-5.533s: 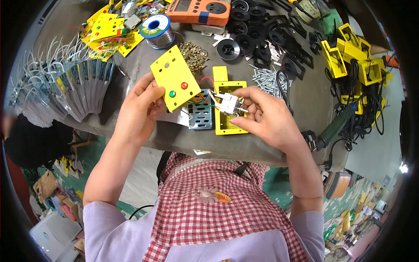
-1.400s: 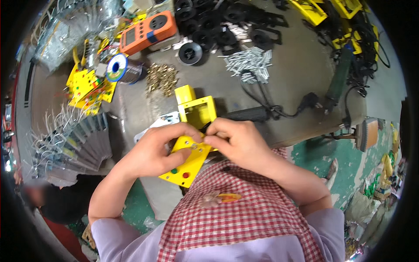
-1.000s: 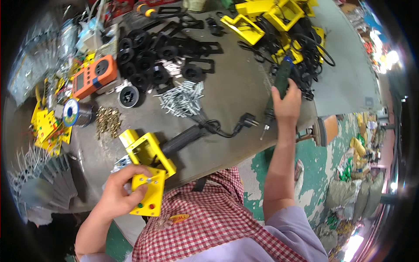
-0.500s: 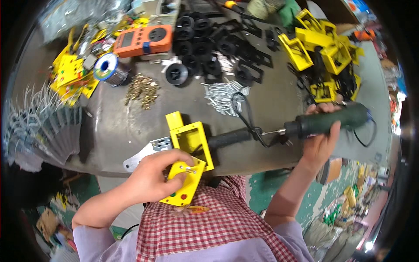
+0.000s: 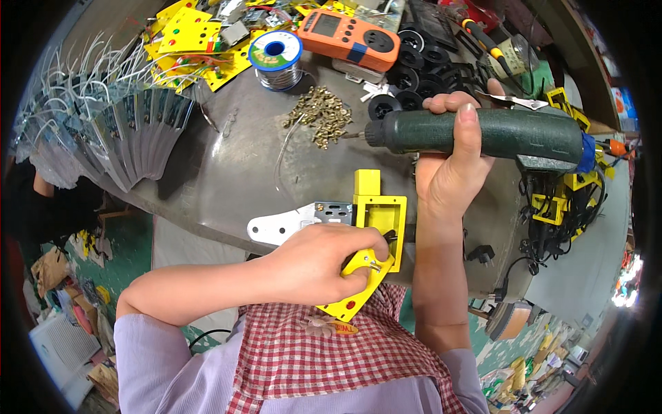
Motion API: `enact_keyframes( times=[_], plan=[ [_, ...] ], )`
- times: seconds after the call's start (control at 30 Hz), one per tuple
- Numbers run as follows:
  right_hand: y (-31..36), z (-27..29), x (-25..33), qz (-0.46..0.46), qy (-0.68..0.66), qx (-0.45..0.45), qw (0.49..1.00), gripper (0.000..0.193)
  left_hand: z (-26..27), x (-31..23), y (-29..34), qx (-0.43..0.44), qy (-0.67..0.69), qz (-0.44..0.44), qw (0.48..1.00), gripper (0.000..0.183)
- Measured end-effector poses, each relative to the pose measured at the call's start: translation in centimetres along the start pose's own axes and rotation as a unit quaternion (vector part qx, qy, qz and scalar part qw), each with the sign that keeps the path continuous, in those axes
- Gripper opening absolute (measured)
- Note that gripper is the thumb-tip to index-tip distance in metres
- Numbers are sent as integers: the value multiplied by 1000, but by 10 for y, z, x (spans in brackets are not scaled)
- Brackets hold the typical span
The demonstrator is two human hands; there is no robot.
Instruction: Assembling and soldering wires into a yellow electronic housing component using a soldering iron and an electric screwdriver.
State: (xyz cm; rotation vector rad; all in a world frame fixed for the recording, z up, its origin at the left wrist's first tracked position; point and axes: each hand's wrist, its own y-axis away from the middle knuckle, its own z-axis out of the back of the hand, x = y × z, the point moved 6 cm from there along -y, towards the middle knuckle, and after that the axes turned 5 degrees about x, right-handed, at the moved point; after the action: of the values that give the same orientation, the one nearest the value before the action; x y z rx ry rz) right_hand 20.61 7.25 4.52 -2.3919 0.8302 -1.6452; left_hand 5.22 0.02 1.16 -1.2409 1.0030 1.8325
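My left hand (image 5: pixel 331 255) is closed on a yellow panel (image 5: pixel 345 295) with a red button and metal contacts, tilted at the bench's front edge. Touching it is an open yellow box (image 5: pixel 402 234) with a dark cable inside; a white metal plate (image 5: pixel 276 226) with holes sticks out to the box's left. My right hand (image 5: pixel 455 155) grips a dark green electric screwdriver (image 5: pixel 517 131), held level above the bench. Its bit points left, with the tip at the edge of a pile of small brass screws (image 5: pixel 318 114).
Behind the screws stand a solder spool (image 5: pixel 276 76) and an orange meter (image 5: pixel 350 40). Wired yellow panels (image 5: pixel 189 38) lie at the back left, near a fan of clear strips (image 5: pixel 131 127). Black round parts (image 5: pixel 407 79) are at the back. Yellow frames and black cables (image 5: pixel 558 207) crowd the right.
My right hand has carried the electric screwdriver left, from the right of the bench to the brass screws. The view has turned leftward. My left hand keeps its hold on the yellow panel.
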Motion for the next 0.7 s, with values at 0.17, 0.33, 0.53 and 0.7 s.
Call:
enact_keyframes(
  times=[0.17,0.33,0.53,0.7],
  plan=[
    [0,-23,-4,-14,46,56,997,60,2,1,-2,-3,2,-16,1000,29],
    [-32,-59,50,118,21,254,960,62,3,-1,1,-6,-12,-21,1000,29],
    [-49,-9,27,68,102,99,987,61,2,1,1,-7,-17,-14,1000,29],
    [-26,-14,-8,21,72,55,996,62,2,-1,2,-8,-5,-22,1000,29]
  ],
)
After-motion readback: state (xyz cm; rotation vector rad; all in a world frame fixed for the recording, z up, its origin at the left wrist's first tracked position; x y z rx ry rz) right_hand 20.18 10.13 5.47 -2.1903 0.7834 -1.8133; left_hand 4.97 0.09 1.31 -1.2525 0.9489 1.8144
